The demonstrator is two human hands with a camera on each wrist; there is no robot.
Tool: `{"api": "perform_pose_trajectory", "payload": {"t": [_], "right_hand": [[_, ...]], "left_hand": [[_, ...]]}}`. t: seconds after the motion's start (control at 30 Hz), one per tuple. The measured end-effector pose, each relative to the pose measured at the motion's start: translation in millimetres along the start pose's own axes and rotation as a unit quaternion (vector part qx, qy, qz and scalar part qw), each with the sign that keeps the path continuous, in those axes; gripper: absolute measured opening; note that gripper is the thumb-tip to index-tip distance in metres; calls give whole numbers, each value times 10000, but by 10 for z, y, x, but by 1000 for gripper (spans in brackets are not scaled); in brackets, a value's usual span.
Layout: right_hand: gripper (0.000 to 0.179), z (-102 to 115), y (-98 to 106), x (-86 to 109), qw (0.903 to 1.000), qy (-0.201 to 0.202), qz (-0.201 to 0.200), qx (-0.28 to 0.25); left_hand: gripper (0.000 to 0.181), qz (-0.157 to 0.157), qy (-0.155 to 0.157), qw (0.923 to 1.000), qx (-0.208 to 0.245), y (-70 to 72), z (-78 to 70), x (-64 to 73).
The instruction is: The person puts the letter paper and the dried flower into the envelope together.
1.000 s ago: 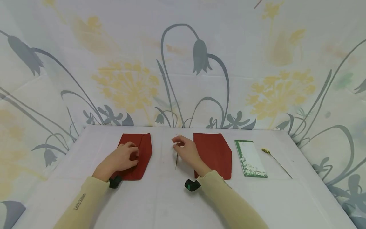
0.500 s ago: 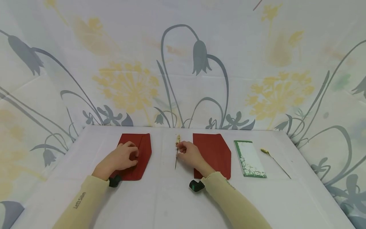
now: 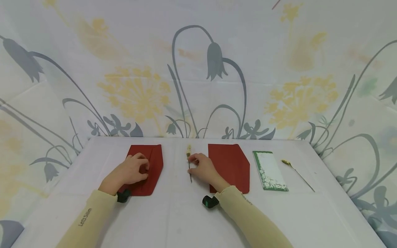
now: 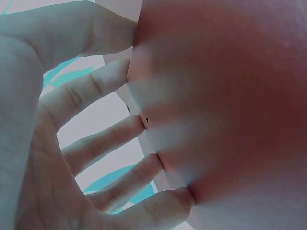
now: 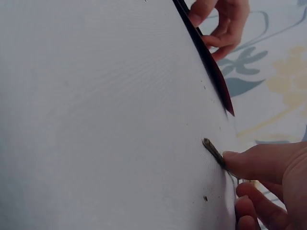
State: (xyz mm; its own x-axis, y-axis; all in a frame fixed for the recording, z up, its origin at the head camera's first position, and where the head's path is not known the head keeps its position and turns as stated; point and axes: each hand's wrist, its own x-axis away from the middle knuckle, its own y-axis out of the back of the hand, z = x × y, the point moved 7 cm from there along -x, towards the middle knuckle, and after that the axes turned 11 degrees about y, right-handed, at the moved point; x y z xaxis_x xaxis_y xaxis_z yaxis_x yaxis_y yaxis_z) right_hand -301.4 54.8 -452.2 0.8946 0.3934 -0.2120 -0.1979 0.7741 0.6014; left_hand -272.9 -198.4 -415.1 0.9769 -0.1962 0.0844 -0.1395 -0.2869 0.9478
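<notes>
My left hand rests its fingertips on a red envelope lying on the table at left. In the left wrist view, the fingers stand spread, their tips against the red paper. Between the two envelopes, my right hand pinches the thin stem of a small pale yellow dried flower with thumb and fingers. Its head points to the far side of the table. The right wrist view shows the thumb pressed on the stem, while the fingers hide the rest of it.
A second red envelope lies partly under my right forearm. Right of it are a white card with a green floral border and another yellow dried flower on a long stem. A flower-printed cloth hangs behind the table.
My right hand has moved from the flower's head down to its stem, uncovering the head. The flower's head has shifted slightly left. My left hand has stayed on the envelope.
</notes>
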Motion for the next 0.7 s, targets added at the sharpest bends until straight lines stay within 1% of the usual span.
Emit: {"api": "perform_pose_trajectory", "payload": {"t": [0.17,0.3,0.53,0.7], "right_hand": [[29,6,26,11,9997,-72,-156,-176],[24,14,30,-6,9997,-88,-164,-147],[32,64,-2,-31,9999,-94,-22,50],[28,79,-14,-26,9999,-60,-29,112]], "left_hand": [[14,-27,-40,10000,-7,6,8,-4],[14,-52,-63,10000,-2,11,12,-11],[14,-37,-59,10000,-12,2,18,-22],[15,6,-4,10000,-23,-7,20,-22]]}}
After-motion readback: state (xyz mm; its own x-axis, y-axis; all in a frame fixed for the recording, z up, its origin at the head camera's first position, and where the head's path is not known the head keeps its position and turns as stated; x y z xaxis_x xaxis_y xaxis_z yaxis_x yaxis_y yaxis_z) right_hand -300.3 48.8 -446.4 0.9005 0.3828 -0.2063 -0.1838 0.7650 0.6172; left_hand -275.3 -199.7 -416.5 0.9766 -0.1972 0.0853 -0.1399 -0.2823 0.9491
